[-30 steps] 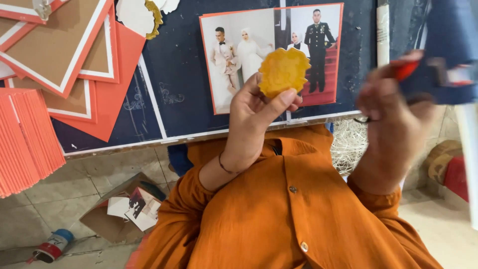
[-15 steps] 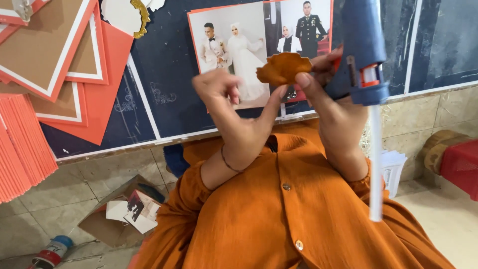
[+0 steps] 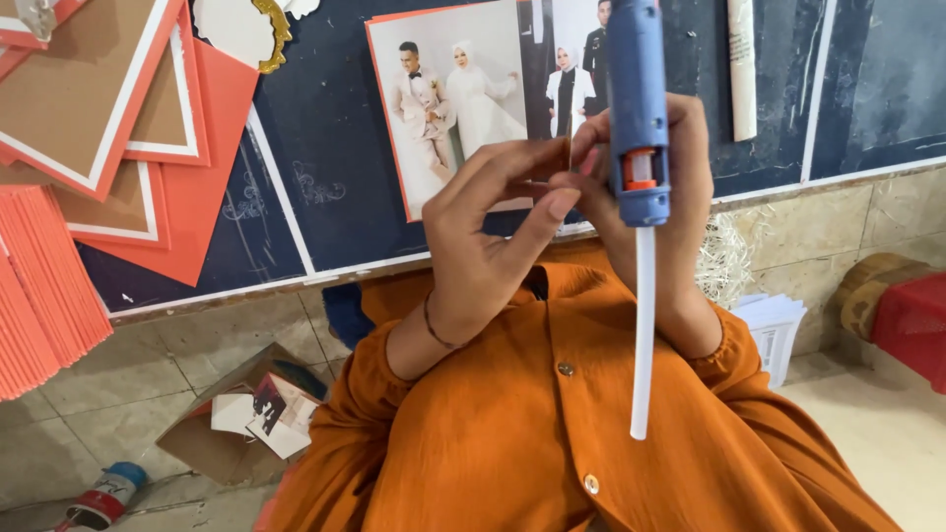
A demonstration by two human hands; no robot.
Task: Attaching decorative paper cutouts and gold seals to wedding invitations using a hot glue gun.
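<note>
My left hand is raised over my orange shirt, its fingers pinched together and touching the fingertips of my right hand. My right hand grips a blue glue gun upright, with a long white glue stick hanging out of its rear end. No small piece shows between the pinched fingers. Behind both hands lies a printed photo with an orange border, on a dark board.
Orange-and-brown framed cards and a stack of orange sheets lie at the left. On the tiled floor sit a cardboard box of paper scraps, a small bottle, white papers and a red stool.
The yellow-orange flower-like piece my left hand held up has gone out of sight. My right hand brought the glue gun in from the right to the centre, and the two hands' fingers met.
</note>
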